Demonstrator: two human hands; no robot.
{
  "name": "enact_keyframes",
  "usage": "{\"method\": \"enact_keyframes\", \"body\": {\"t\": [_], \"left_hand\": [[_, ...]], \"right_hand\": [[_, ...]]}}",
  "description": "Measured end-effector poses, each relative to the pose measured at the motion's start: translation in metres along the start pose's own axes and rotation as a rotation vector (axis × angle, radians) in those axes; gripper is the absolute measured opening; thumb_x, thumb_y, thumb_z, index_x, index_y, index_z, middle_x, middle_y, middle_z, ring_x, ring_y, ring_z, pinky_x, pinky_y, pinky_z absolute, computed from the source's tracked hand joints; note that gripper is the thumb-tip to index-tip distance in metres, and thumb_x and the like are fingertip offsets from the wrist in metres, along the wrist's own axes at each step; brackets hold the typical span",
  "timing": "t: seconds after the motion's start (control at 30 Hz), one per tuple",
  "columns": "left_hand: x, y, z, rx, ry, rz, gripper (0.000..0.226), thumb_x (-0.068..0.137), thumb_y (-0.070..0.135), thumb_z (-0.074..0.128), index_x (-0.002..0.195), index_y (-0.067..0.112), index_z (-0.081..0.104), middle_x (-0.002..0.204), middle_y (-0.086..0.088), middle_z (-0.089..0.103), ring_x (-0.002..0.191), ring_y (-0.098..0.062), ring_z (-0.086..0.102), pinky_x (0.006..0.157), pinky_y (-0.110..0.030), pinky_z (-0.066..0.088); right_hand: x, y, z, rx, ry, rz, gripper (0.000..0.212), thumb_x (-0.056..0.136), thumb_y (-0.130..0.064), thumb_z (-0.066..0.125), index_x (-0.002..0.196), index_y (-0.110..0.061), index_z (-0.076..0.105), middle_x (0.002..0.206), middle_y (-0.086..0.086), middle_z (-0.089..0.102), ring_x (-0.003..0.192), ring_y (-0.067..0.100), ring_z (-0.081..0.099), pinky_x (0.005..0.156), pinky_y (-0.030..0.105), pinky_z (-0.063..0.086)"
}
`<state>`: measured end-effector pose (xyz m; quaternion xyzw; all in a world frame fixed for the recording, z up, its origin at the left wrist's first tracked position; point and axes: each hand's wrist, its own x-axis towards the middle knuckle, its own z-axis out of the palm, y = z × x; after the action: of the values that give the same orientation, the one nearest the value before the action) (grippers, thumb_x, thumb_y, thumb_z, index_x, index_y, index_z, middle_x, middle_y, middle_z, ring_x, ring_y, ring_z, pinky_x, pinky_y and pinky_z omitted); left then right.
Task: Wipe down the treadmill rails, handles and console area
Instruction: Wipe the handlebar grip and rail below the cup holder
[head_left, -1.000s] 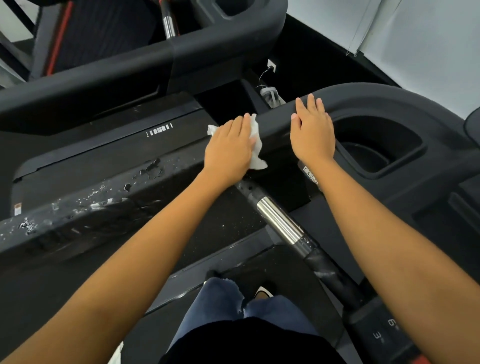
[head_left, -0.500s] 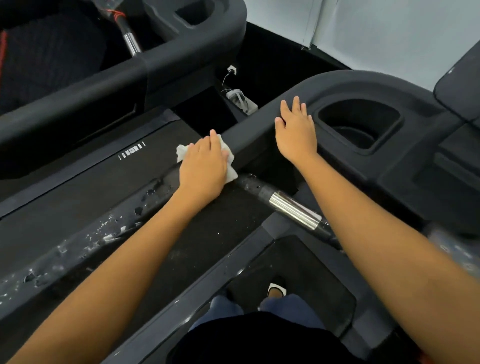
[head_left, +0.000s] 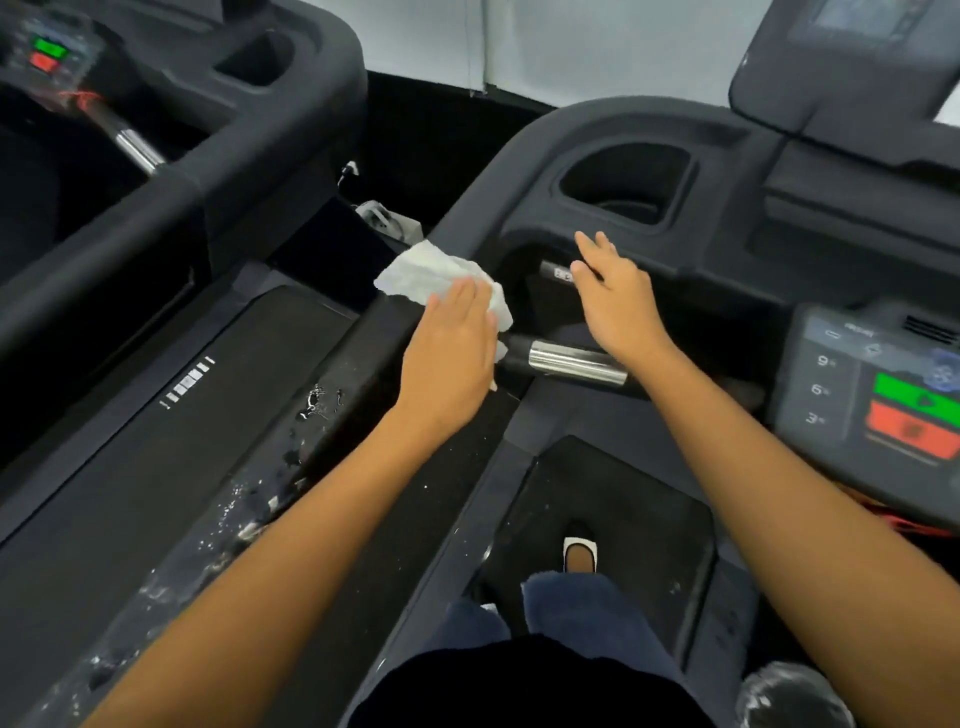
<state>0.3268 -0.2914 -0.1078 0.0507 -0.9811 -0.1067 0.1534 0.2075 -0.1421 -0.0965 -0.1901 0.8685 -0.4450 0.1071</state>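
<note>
Left hand (head_left: 452, 358), fingers straight, presses a wipe (head_left: 431, 275) flat on the rail (head_left: 322, 415); its palm hides the wipe's near half. Right hand (head_left: 618, 306), straight-fingered and blurred, holds nothing; contact with the console (head_left: 519, 171) beyond it cannot be told. Handle (head_left: 576, 361) lies between the hands, its right end hidden under the right wrist. Keypad (head_left: 857, 395), right of that hand, is blurred and cut off.
</note>
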Motion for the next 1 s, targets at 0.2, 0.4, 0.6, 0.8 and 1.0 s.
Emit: {"method": "enact_keyframes", "body": {"t": [0.2, 0.4, 0.6, 0.8, 1.0], "left_hand": [[-0.019, 0.06, 0.045, -0.049, -0.341, 0.209, 0.06, 0.101, 0.037, 0.021, 0.149, 0.002, 0.022, 0.153, -0.015, 0.028, 0.142, -0.03, 0.025, 0.117, -0.043, 0.022], [0.008, 0.066, 0.053, -0.087, -0.247, 0.162, 0.056, 0.099, 0.039, 0.023, 0.123, 0.0, 0.056, 0.119, -0.017, 0.062, 0.112, -0.035, 0.057, 0.099, -0.046, 0.043], [0.074, 0.073, 0.05, 0.041, -0.692, -0.177, 0.041, 0.1, 0.035, 0.025, 0.095, 0.012, 0.058, 0.107, -0.014, 0.063, 0.098, -0.036, 0.058, 0.082, -0.04, 0.042], [0.002, 0.076, 0.074, 0.032, -0.153, 0.033, 0.033, 0.098, 0.024, 0.03, 0.113, 0.009, 0.056, 0.108, -0.006, 0.06, 0.097, -0.026, 0.054, 0.086, -0.037, 0.042], [-0.045, 0.053, 0.079, -0.181, -0.046, -0.042, 0.054, 0.102, 0.035, 0.027, 0.148, 0.007, 0.031, 0.154, -0.009, 0.031, 0.145, -0.022, 0.023, 0.12, -0.029, 0.012]], "right_hand": [[-0.03, 0.033, -0.039, -0.086, 0.094, 0.086, 0.042, 0.102, -0.027, 0.04, 0.142, -0.015, 0.046, 0.149, 0.007, 0.043, 0.141, 0.018, 0.034, 0.116, 0.028, 0.024], [-0.042, 0.056, -0.063, -0.458, -0.198, 0.26, 0.042, 0.1, -0.039, 0.035, 0.094, -0.01, 0.064, 0.09, 0.011, 0.064, 0.076, 0.029, 0.062, 0.072, 0.043, 0.052], [-0.036, 0.056, -0.057, -0.677, -0.292, 0.25, 0.036, 0.095, -0.031, 0.028, 0.083, -0.014, 0.058, 0.06, 0.003, 0.066, 0.068, 0.023, 0.057, 0.056, 0.032, 0.032], [-0.038, 0.061, -0.051, -0.723, -0.17, 0.187, 0.042, 0.099, -0.035, 0.024, 0.083, -0.011, 0.056, 0.082, 0.01, 0.062, 0.074, 0.029, 0.051, 0.066, 0.035, 0.036], [-0.044, 0.061, -0.052, -0.728, -0.119, 0.133, 0.046, 0.102, -0.037, 0.024, 0.069, -0.013, 0.046, 0.076, 0.008, 0.056, 0.067, 0.028, 0.051, 0.064, 0.035, 0.037]]}}
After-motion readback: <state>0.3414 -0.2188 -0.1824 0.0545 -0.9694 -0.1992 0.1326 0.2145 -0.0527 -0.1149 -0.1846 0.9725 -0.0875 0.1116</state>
